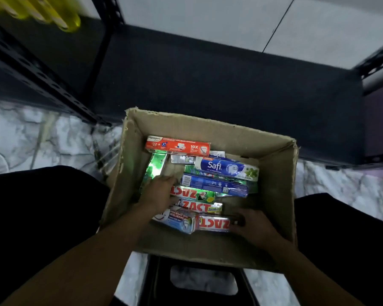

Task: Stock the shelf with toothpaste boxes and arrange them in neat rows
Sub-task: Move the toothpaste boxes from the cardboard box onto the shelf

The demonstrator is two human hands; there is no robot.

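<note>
Pick step: toothpaste boxes (217, 186) lay loose in cardboard box (274, 173); right hand (254, 228) gripped ZACT box (215, 224) end, left hand (157, 195) grip unclear; next likely lift to shelf (208, 80).

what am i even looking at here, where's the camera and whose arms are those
There is no machine here. A person wears one camera on the head, and it looks down at their own two bare arms.

On the pale marbled floor a brown carton stands open in front of a dark shelf. In it, toothpaste boxes lie jumbled, not in rows.

Both hands reach into the carton. The left hand lies on the boxes at the left of the pile. The right hand has its fingers at the end of a red Zact box. Neither hand clearly grips anything; the picture is too dim to tell. No toothpaste boxes show on the shelf.
</note>
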